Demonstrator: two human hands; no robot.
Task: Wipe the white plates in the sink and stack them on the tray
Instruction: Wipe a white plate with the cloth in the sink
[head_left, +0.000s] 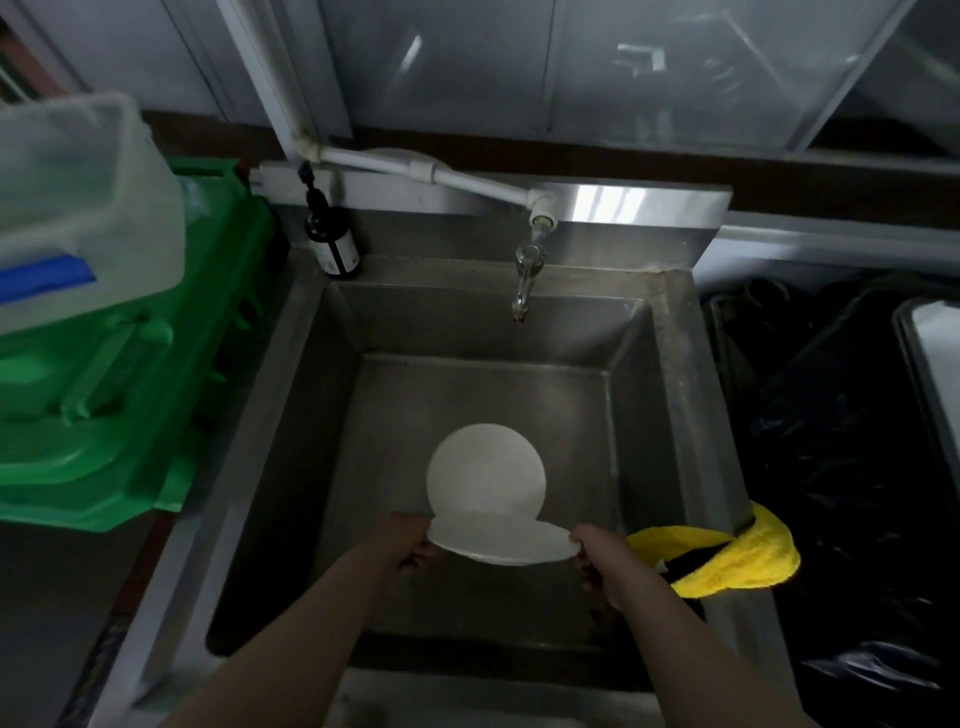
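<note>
Over the near half of the sink, both hands are on one white plate (501, 543), lifted clear of the basin floor and held roughly level: the left hand (413, 545) pinches the rim on its left side, the right hand (597, 564) pinches the rim opposite, fingers curled under and thumbs on top. Rigid, probably ceramic or melamine, so it won't flex, but a wet glaze would be slick and a knock on steel could chip it; opposite-rim holds like these look the safest way to take it. Just beyond it a second white plate (485, 475) lies in the sink, its near edge hidden behind the held one, so I can't tell whether the two touch. Out to the right, a yellow cloth (727, 553) hangs over the sink's right rim, near the right hand and ready for wiping. The sink (675, 415) has steep steel walls all round, and the tap (524, 283) hangs over the far edge, well apart from the plates, so lifting straight up looks unobstructed. At the far-left corner stands a dark bottle (332, 244); green crates (104, 395) with a clear tub (78, 208) on top crowd the left side. Black bags (831, 441) fill the right, and at the frame's right edge a pale tray rim (930, 364) shows, likely the stacking spot.
</note>
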